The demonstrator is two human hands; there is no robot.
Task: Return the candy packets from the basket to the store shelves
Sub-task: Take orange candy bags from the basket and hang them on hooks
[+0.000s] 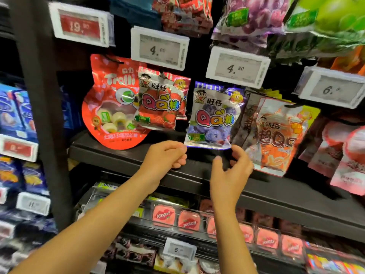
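A purple grape candy packet (212,117) hangs from a peg under a 4.20 price tag (237,67). My left hand (167,155) is just below its lower left corner, fingers loosely curled and holding nothing. My right hand (231,169) is under the packet's lower right corner, with thumb and fingers spread apart around empty space. Neither hand grips the packet. To its left hangs a red strawberry candy packet (161,104). The basket is out of view.
A large red Trolli bag (110,107) hangs at the left and orange packets (276,135) at the right. A black shelf ledge (122,155) runs under my hands. Pink Kissport boxes (164,215) fill the shelf below. A dark upright post (39,95) stands at the left.
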